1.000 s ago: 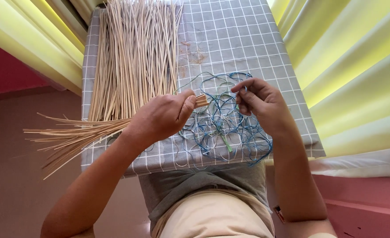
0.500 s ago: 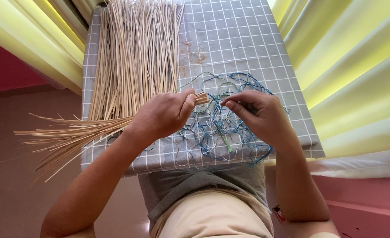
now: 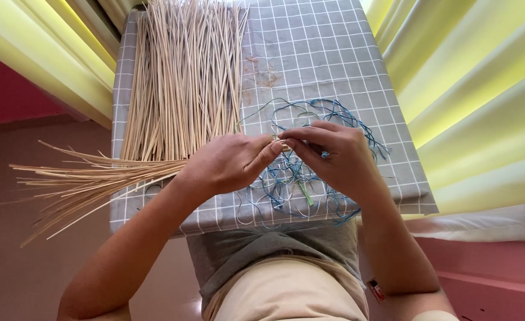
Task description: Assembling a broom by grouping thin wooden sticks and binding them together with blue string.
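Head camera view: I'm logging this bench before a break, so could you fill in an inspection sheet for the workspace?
Surface: small table under a grey checked cloth, faint reddish marks near its middle.
Job's things: bundle of thin pale sticks held at one end, the rest fanning out past the table's left edge; tangle of blue thread with some green strands.
Clutter: loose pile of pale sticks along the cloth's left half.
Grippers: left hand closed around the bundle; right hand pinching at the bundle's tip above the thread.
Cables: nothing seen.
Surroundings: yellow-green curtains on both sides, pinkish floor below.
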